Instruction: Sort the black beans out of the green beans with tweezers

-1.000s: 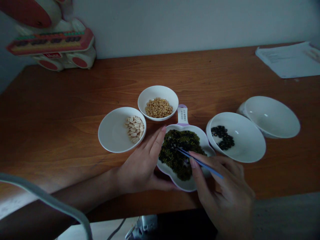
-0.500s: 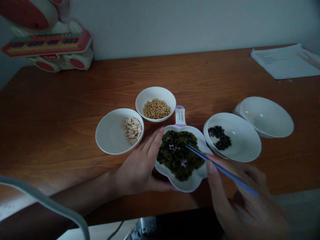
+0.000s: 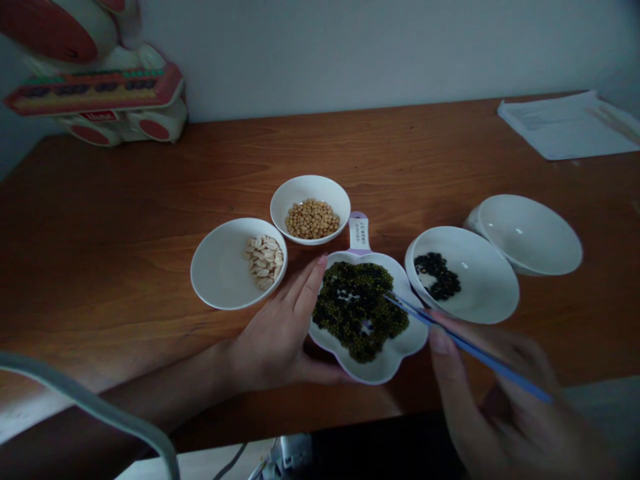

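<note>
My left hand grips the near left side of a white flower-shaped dish with a short labelled handle. Its fingers lie along the wall, and the thumb is at the near rim. Small green beans mixed with black beans cover much of the dish's floor. Between the thumb and fingers of my right hand are slim blue tweezers, slanting down to the left. Their tips are over the beans at the dish's right part; whether they pinch a bean I cannot tell. Just right of the dish, a white bowl holds black beans.
Left of the dish stands a bowl of flat white seeds; behind it is a bowl of yellow beans. Another white bowl sits at the right. A toy figure, papers and a grey cable are also around.
My right hand and the tweezers have shifted right and slightly down, their tips moving from the dish's middle toward its right side. The left hand keeps its hold on the dish.
</note>
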Demonstrator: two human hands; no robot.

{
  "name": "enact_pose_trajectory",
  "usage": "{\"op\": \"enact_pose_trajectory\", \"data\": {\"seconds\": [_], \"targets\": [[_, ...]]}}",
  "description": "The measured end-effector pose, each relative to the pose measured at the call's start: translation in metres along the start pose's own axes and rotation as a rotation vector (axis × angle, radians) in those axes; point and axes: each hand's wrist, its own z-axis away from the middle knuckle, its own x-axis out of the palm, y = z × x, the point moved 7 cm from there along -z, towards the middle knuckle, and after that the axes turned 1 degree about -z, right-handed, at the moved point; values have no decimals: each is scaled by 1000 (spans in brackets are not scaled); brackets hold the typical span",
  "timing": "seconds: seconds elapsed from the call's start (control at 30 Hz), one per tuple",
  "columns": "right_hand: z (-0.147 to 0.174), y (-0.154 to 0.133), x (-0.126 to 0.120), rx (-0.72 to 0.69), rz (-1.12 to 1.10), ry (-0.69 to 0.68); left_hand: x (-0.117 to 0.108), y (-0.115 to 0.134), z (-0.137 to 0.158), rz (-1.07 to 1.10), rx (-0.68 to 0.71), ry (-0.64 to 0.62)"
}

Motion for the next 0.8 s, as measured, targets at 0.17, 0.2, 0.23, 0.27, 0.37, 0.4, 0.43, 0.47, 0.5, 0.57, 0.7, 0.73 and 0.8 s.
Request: {"op": "enact_pose_trajectory", "data": {"seconds": [0.17, 0.2, 0.23, 0.27, 0.37, 0.4, 0.43, 0.47, 0.5, 0.57, 0.7, 0.73, 0.8], "targets": [[-3, -12, 22, -103, -46, -72, 1, 0, 0, -24, -3, 14], [-3, -13, 26, -114, -52, -85, 1, 0, 0, -23, -6, 13], [-2, -14, 28, -124, -56, -94, 1, 0, 0, -21, -7, 11], [-2, -15, 29, -131, -58, -95, 1, 0, 0, -19, -6, 9], [-2, -15, 31, -132, -50, -102, 1, -1, 0, -7, -4, 4], [-3, -15, 31, -126, -45, -101, 0, -1, 0, -1, -6, 1], [-3, -16, 32, -123, -43, -99, 0, -1, 0, 5, -11, -2], [-3, -16, 32, -122, -42, -100, 0, -2, 0, 12, -14, -6], [-3, -16, 33, -123, -44, -104, 0, -2, 0, 19, -16, -9], [-3, -17, 34, -121, -50, -110, 0, -1, 0, 31, -15, -12], [-3, -15, 35, -112, -55, -107, 1, -2, -1, 40, -16, -19], [-4, -15, 35, -114, -53, -104, 1, -2, -1, 38, -17, -19], [-4, -16, 35, -126, -44, -101, 1, -2, -1, 35, -16, -19]]}}
